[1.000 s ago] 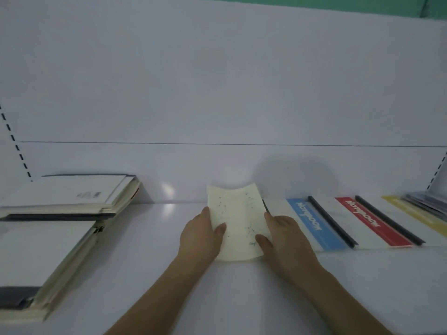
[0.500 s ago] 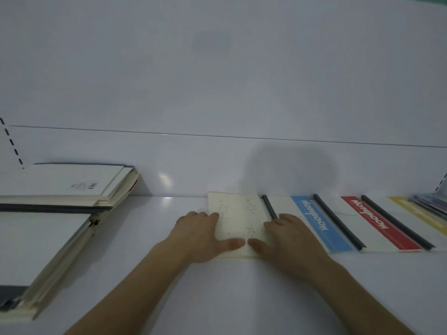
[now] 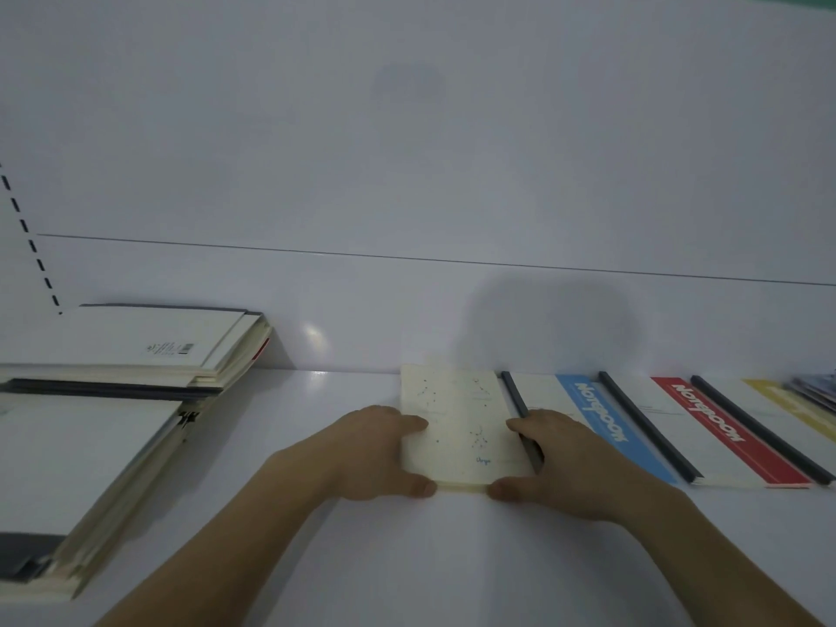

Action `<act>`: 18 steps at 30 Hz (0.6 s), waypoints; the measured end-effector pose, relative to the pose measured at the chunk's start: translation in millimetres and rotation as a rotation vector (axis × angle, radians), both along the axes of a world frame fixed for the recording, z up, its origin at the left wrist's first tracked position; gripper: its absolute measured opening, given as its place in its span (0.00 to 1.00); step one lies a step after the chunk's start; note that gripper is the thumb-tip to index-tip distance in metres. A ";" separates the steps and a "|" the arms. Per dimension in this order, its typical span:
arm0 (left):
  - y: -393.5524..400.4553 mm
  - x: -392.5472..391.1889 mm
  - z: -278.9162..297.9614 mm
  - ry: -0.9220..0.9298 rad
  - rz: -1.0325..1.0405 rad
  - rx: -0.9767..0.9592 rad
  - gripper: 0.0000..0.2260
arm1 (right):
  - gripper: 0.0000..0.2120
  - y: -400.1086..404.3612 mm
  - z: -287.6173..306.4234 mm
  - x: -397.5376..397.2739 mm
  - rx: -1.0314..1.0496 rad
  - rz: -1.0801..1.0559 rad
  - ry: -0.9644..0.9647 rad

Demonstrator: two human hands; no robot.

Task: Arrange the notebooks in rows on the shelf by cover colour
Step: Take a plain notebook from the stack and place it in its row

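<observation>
A cream notebook [image 3: 457, 418] with small blue constellation marks lies flat on the white shelf [image 3: 407, 558], its far edge near the back wall. My left hand [image 3: 380, 450] grips its left and near edge; my right hand [image 3: 561, 459] grips its right and near edge, thumbs at the front. To its right lies a row of white notebooks with black spines: one with a blue stripe [image 3: 606, 427], one with a red stripe [image 3: 719, 427], one with a yellow stripe [image 3: 787, 400]. The cream notebook overlaps the blue-striped one's left edge.
Two stacks of pale notebooks sit at the left: a far stack [image 3: 149, 346] against the back wall and a near stack [image 3: 68, 468] at the front left. More notebooks [image 3: 819, 386] show at the right edge. The white back panel [image 3: 407, 174] rises behind.
The cream notebook, held tilted up a second ago, now lies flat on the shelf. Both hands have slid toward its near corners and stay on it.
</observation>
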State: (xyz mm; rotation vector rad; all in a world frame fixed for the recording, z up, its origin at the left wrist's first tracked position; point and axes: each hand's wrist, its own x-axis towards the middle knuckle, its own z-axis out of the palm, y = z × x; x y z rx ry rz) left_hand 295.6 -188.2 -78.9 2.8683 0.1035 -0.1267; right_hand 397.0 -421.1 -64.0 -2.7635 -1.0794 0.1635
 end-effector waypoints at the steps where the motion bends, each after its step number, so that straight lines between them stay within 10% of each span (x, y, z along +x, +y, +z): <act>1: 0.4 -0.2 0.2 0.007 0.000 -0.005 0.40 | 0.40 0.3 -0.2 -0.5 0.005 0.001 0.007; 18: -8.0 -6.4 6.7 0.064 0.074 0.046 0.36 | 0.34 -8.0 -7.3 -4.4 -0.021 0.119 -0.118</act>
